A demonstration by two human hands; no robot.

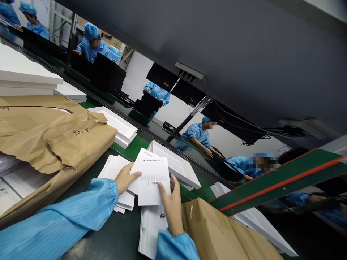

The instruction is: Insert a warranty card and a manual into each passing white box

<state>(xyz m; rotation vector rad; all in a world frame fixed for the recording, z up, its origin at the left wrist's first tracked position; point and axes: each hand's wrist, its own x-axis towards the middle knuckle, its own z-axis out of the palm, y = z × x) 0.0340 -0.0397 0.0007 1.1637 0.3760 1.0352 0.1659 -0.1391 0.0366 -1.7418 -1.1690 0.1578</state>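
A white manual (153, 169) with printed text on its cover is held upright in front of me. My right hand (173, 200) grips it at the right edge, thumb across the front and fingers behind. Partly hidden behind it is another white booklet (135, 169), gripped by my left hand (126, 178); the left thumb reaches the front manual's left edge. Below my left hand lies a loose stack of white booklets (126, 202). Under my right hand is a pile of white printed booklets (151, 231), partly covered by my wrist.
A torn brown paper package (89, 144) holding white papers lies left; another brown package (214, 231) is at right. White box trays (176, 162) line the green conveyor (135, 144). A green board with a red stripe (284, 184) slants across the right. Co-workers in blue work beyond.
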